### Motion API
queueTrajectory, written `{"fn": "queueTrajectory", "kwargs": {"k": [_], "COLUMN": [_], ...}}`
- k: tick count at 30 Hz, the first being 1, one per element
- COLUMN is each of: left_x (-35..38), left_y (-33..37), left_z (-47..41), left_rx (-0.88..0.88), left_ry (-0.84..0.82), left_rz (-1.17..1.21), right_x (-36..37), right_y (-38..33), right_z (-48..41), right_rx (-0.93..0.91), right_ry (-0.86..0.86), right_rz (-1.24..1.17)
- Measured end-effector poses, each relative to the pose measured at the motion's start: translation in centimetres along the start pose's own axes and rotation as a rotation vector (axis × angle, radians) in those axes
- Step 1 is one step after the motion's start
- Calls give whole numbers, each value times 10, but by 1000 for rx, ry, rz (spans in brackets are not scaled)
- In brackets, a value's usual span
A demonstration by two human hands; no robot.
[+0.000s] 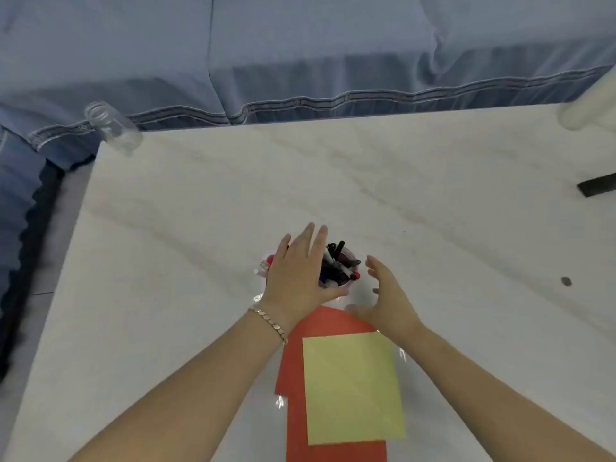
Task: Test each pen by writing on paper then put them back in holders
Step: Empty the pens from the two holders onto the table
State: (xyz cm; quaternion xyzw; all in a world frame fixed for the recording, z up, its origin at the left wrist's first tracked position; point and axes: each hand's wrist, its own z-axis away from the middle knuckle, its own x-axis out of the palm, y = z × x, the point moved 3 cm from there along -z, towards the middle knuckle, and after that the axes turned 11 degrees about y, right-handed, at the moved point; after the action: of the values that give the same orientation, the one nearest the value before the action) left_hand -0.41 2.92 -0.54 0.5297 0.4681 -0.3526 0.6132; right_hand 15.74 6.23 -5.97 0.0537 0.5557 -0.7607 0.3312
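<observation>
Pens (336,265), dark-capped and bunched in a clear holder (345,290), stand on the white tabletop (200,211) between the two hands. The left hand (296,275) lies over the holder's left side with its fingers (308,238) straight and close together, gripping nothing that I can see, while the right hand (386,301) hovers just to the right, fingers (373,265) spread wide and loosely bent, empty. Back from the fingers, towards the person, a yellow paper (353,388) lies on a red paper (300,361), whose far end reaches under the right thumb.
</observation>
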Motion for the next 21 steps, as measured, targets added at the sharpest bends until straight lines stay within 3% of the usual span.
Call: {"fn": "queueTrajectory", "kwargs": {"k": [5,11,13,17,21], "left_x": [23,29,26,21,38], "left_y": [-5,-3,0,15,39], "left_z": [-13,-13,-11,5,30], "left_rx": [100,206,170,45,-183], "left_ry": [88,180,176,195,191], "left_rz": [-7,54,180,521,998], "right_x": [38,42,30,-9,-35], "right_y": [18,22,17,-4,11], "right_z": [-41,-47,-40,-14,15], "right_rx": [-171,-333,-396,-573,-542], "right_ry": [-43,59,92,193,274], "right_rz": [-111,-299,-313,-123,219]}}
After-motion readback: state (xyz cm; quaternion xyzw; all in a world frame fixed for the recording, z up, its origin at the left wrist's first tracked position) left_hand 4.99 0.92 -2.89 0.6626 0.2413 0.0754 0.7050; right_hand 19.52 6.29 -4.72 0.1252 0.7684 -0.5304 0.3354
